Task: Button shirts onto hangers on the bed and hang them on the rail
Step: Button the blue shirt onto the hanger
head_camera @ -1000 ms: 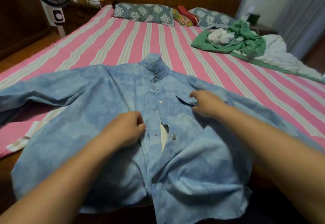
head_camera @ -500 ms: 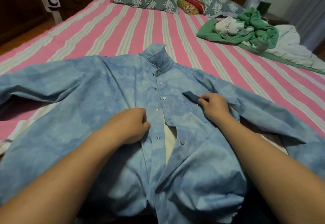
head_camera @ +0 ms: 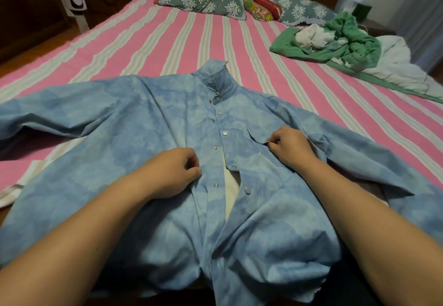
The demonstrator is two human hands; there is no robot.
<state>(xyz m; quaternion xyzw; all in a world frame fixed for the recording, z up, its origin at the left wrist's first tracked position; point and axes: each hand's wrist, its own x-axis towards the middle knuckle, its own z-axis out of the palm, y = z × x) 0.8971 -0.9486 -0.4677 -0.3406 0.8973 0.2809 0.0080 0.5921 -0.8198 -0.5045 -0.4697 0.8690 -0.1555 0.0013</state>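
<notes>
Both hands' fingers (head_camera: 275, 143) pinching shirt (head_camera: 100, 123) front

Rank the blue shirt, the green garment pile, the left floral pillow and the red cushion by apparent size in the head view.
1. blue shirt, by far the largest, though nearest the camera.
2. green garment pile.
3. left floral pillow, looking close to the pile; farther away, so that order is unsure.
4. red cushion, smallest and partly hidden.

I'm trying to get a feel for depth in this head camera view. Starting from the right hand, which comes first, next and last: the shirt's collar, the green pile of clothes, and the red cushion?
From the right hand, which pinches the shirt's chest pocket:
1. Shirt's collar, just up the bed and to its left.
2. Green pile of clothes, farther up, on the bed's right side.
3. Red cushion, at the head of the bed between the pillows.
</notes>
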